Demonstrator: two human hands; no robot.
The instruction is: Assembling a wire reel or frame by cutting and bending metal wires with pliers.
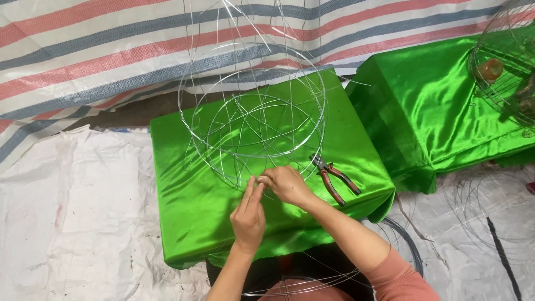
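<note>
Red-handled pliers (pixel 336 177) lie on the shiny green satin cloth (pixel 189 195) just right of the hands, while a second green-draped stand (pixel 423 111) with another wire cage (pixel 504 67) sits well apart at the right, and loose wire hoops (pixel 490 212) rest on the white woven sheet (pixel 72 212). The round frame of thin silvery wire (pixel 253 120) stands on the near cloth. At its front rim the left hand (pixel 248 214) and right hand (pixel 285 184) meet, fingertips pressed together, seemingly pinching a strand, though the wire is too fine to be sure.
</note>
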